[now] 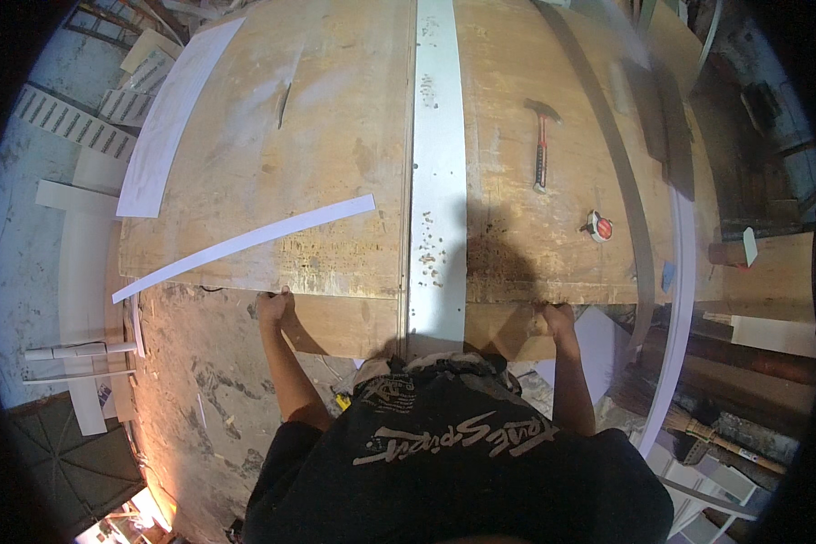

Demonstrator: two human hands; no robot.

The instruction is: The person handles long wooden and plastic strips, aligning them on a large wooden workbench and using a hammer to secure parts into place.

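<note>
Both my hands are at the near edge of a large wooden worktop (335, 118). My left hand (274, 306) is closed on that edge, left of my body, its fingers partly hidden. My right hand (558, 317) is closed on the same edge on the other side, its fingers also partly hidden. Between them a lower wooden panel (344, 325) juts out below the edge toward my body. Nearest my left hand, a narrow white strip (245, 243) lies slantwise on the wood. A white band (438, 118) with brown marks runs away from me down the middle.
Right of the band lie a hammer (541, 150) and a round red-and-white tape measure (599, 227). A wide white strip (177, 122) lies at far left, a thin dark tool (286, 104) beside it. A long white strip (678, 299) borders the right side. A broom (698, 426) lies lower right.
</note>
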